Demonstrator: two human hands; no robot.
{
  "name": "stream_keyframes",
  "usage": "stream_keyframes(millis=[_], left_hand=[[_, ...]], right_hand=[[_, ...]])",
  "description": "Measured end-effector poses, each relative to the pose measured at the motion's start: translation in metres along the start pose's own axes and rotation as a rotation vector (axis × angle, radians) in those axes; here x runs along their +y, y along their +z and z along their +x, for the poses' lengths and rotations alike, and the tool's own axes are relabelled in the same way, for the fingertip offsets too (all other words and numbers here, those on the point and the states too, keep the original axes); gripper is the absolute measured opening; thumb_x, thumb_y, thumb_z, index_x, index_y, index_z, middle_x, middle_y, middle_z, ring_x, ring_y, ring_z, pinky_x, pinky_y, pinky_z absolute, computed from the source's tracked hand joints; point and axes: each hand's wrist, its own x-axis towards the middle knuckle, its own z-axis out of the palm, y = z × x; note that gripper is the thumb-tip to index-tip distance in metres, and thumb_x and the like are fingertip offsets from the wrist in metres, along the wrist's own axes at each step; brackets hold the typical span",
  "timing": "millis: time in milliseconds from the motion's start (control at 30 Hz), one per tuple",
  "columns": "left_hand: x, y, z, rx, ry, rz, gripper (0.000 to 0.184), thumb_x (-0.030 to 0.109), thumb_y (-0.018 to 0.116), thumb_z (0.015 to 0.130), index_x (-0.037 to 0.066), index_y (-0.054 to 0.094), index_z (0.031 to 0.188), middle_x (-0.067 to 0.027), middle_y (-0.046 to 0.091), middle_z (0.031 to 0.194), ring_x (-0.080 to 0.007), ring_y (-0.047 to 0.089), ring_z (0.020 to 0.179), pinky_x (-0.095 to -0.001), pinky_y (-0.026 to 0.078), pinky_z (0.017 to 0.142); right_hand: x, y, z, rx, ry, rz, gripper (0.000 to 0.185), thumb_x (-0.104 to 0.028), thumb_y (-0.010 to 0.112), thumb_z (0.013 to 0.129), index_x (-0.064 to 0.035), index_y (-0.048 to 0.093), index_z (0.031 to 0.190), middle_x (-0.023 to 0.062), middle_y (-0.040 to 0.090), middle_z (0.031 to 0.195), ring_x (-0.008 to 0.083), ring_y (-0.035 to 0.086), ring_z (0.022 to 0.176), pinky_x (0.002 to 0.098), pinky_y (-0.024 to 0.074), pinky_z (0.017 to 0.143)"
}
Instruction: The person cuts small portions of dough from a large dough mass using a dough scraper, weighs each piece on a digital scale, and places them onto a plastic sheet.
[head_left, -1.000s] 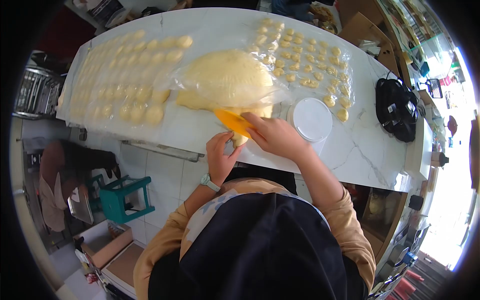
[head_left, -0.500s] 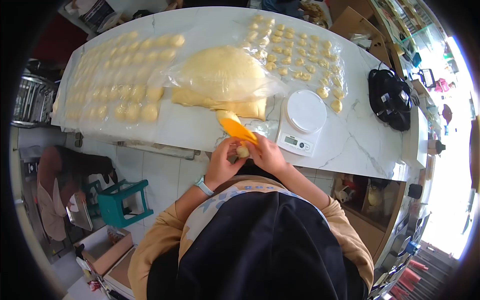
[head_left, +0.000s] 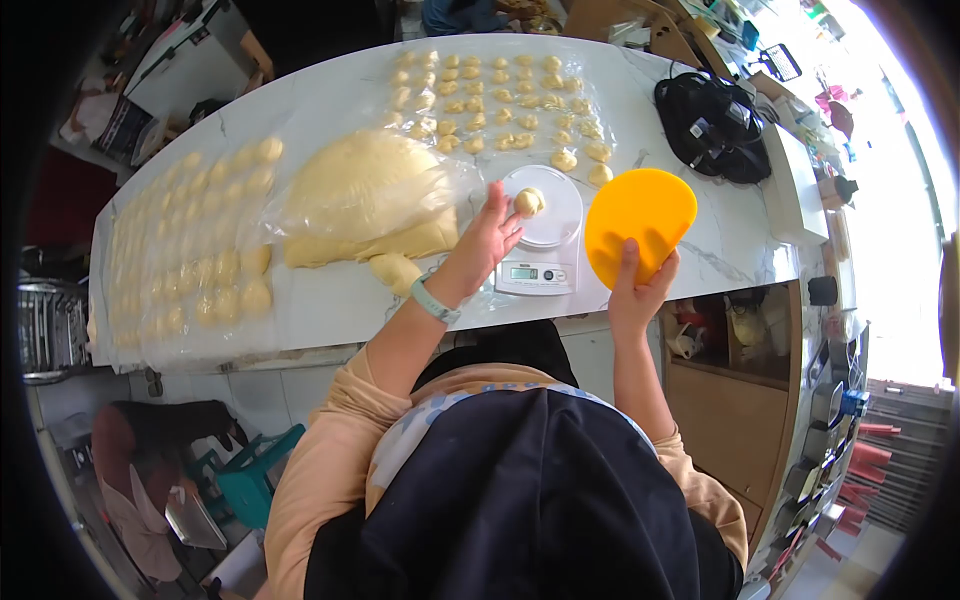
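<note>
A small dough ball rests on the round white plate of the digital kitchen scale. Beside it is my left hand, fingers stretched out and holding nothing; whether the fingertips still touch the dough I cannot tell. My right hand grips a yellow dough scraper, held flat side up to the right of the scale. Left of the scale lies a big mass of dough, partly under clear plastic, with a cut dough piece at its front edge.
Rows of dough balls lie under plastic at the table's left. More small dough pieces sit on plastic at the back. A black bag stands at the right. A teal stool and another person are at lower left.
My left hand has moved up and right to the scale, where the dough ball now lies. My right hand has carried the scraper right, turning its broad face up. The view has shifted right.
</note>
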Motion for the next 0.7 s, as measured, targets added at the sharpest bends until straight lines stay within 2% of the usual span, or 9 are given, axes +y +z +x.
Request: stream_keyframes(millis=[33, 67, 167, 267, 333, 433, 467, 567, 700], left_hand=[[0.002, -0.002, -0.004, 0.005, -0.036, -0.117, 0.095, 0.062, 0.038, 0.090, 0.000, -0.007, 0.145, -0.0237, 0.013, 0.150, -0.0320, 0.025, 0.137, -0.0398, 0.024, 0.112], [0.001, -0.007, -0.009, 0.019, -0.028, -0.120, 0.092, 0.062, 0.040, 0.090, 0.001, 0.000, 0.147, -0.0231, 0.016, 0.150, -0.0330, 0.022, 0.138, -0.0402, 0.023, 0.112], [0.004, -0.017, -0.042, 0.055, 0.136, 0.176, 0.079, 0.057, 0.043, 0.092, -0.002, 0.025, 0.142, -0.0213, 0.025, 0.147, -0.0319, 0.025, 0.136, -0.0393, 0.024, 0.111], [-0.015, -0.043, -0.077, 0.324, 0.406, 0.833, 0.047, 0.037, 0.057, 0.090, 0.003, 0.051, 0.121, -0.0179, 0.038, 0.134, -0.0304, 0.039, 0.124, -0.0401, 0.030, 0.103], [-0.025, -0.061, -0.093, 0.445, 0.761, 1.511, 0.035, 0.028, 0.062, 0.087, 0.006, 0.056, 0.114, -0.0162, 0.039, 0.129, -0.0319, 0.039, 0.120, -0.0428, 0.030, 0.101], [-0.036, -0.072, -0.102, 0.602, 0.872, 1.670, 0.035, 0.026, 0.064, 0.084, 0.011, 0.056, 0.115, -0.0157, 0.036, 0.131, -0.0385, 0.031, 0.125, -0.0484, 0.024, 0.103], [-0.039, -0.077, -0.103, 0.620, 0.822, 1.669, 0.036, 0.029, 0.065, 0.084, 0.011, 0.056, 0.114, -0.0154, 0.032, 0.134, -0.0399, 0.025, 0.128, -0.0499, 0.020, 0.104], [-0.041, -0.077, -0.102, 0.632, 0.844, 1.669, 0.038, 0.028, 0.065, 0.083, 0.011, 0.055, 0.116, -0.0156, 0.036, 0.131, -0.0395, 0.027, 0.127, -0.0495, 0.019, 0.105], [-0.035, -0.064, -0.087, 0.353, 0.831, 1.492, 0.041, 0.021, 0.066, 0.082, 0.008, 0.053, 0.118, -0.0158, 0.044, 0.127, -0.0369, 0.035, 0.125, -0.0472, 0.025, 0.105]], right_hand=[[0.007, -0.006, 0.001, 0.020, 0.011, -0.005, 0.039, -0.028, 0.060, 0.092, -0.0023, 0.044, 0.117, 0.0091, 0.055, 0.106, 0.0151, 0.054, 0.098, 0.0276, 0.0443, 0.085], [0.013, -0.011, 0.001, 0.040, 0.023, -0.010, 0.040, -0.028, 0.060, 0.092, -0.0021, 0.044, 0.117, 0.0094, 0.055, 0.106, 0.0155, 0.054, 0.098, 0.0277, 0.0444, 0.085], [0.019, -0.022, 0.007, 0.089, 0.068, -0.113, 0.041, -0.028, 0.057, 0.093, 0.0001, 0.043, 0.119, 0.0117, 0.055, 0.109, 0.0195, 0.055, 0.100, 0.0302, 0.0460, 0.085], [0.052, -0.026, 0.016, 0.094, 0.143, -0.140, 0.041, -0.025, 0.056, 0.093, 0.0009, 0.041, 0.122, 0.0124, 0.054, 0.110, 0.0208, 0.056, 0.100, 0.0305, 0.0456, 0.085], [0.082, -0.025, 0.019, 0.135, 0.186, -0.041, 0.042, -0.024, 0.056, 0.093, 0.0012, 0.041, 0.123, 0.0130, 0.054, 0.111, 0.0217, 0.056, 0.100, 0.0310, 0.0453, 0.085], [0.104, -0.023, 0.018, 0.193, 0.220, 0.064, 0.041, -0.023, 0.056, 0.094, 0.0012, 0.041, 0.123, 0.0136, 0.054, 0.111, 0.0222, 0.055, 0.101, 0.0315, 0.0448, 0.086], [0.107, -0.022, 0.018, 0.212, 0.222, 0.094, 0.040, -0.022, 0.056, 0.094, 0.0012, 0.041, 0.123, 0.0137, 0.054, 0.111, 0.0222, 0.055, 0.101, 0.0316, 0.0447, 0.086], [0.102, -0.021, 0.017, 0.175, 0.211, 0.048, 0.039, -0.021, 0.057, 0.093, 0.0016, 0.042, 0.121, 0.0118, 0.054, 0.109, 0.0184, 0.055, 0.097, 0.0292, 0.0456, 0.083], [0.100, -0.021, 0.018, 0.140, 0.212, -0.047, 0.039, -0.022, 0.057, 0.093, 0.0015, 0.043, 0.120, 0.0122, 0.055, 0.109, 0.0187, 0.055, 0.097, 0.0295, 0.0455, 0.084]])
